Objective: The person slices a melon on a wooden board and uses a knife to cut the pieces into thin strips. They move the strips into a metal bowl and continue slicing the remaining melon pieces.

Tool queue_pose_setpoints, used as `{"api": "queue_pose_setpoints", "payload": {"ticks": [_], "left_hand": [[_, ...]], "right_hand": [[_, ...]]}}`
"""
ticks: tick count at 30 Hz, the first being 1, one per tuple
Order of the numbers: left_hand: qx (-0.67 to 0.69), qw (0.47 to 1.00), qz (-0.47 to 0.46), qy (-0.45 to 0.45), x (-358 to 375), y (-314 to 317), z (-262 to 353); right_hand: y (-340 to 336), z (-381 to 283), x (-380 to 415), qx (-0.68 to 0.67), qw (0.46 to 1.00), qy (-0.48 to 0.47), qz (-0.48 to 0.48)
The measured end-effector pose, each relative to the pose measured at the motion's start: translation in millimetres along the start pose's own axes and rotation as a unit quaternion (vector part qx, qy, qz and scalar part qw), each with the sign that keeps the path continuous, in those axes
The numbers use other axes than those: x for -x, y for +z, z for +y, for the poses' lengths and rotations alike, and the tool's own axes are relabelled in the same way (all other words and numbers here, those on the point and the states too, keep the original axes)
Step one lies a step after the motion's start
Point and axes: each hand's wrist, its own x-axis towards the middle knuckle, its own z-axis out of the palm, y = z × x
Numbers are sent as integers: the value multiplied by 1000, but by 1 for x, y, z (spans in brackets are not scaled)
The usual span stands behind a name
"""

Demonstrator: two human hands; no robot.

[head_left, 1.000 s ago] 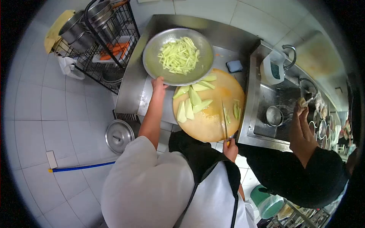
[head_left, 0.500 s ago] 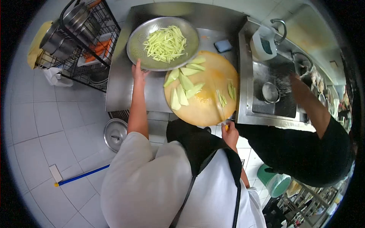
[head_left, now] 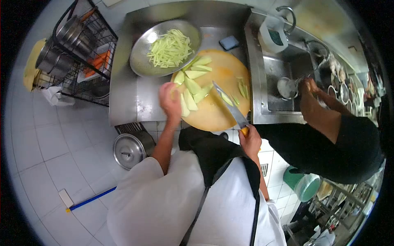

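Observation:
My right hand is closed around the yellow handle of a knife. Its blade slants to the upper left over the round cutting board, with a small pale green piece lying along it. My left hand, smeared by motion, is at the board's left edge beside several pale green vegetable slices; its fingers are not clear. Thin cut strips lie on the board's right side. Beyond my left hand, a metal colander holds a heap of pale green shreds.
A blue sponge lies behind the board. At the right, a co-worker's hands are over the sink, by a small metal pot. A wire rack stands left; a lidded pot is on the floor.
My left hand has let go of the colander's rim and come to the board's left edge. The knife has swung leftward and shows its flat side. The co-worker's hands have moved nearer the small pot.

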Motion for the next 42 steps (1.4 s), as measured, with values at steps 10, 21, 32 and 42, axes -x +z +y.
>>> {"api": "queue_pose_setpoints", "payload": {"ticks": [10, 21, 32, 42], "left_hand": [[-99, 857, -297, 409, -91, 17, 70], [-127, 978, -74, 149, -141, 11, -1], [-50, 901, -362, 234, 5, 219, 45], [-49, 880, -395, 259, 13, 225, 40]], "right_hand": [[-40, -131, -136, 34, 980, -197, -19], [-34, -50, -59, -17, 997, 61, -53], [9, 13, -35, 138, 987, 77, -21], [7, 14, 2, -14, 996, 86, -15]]}}
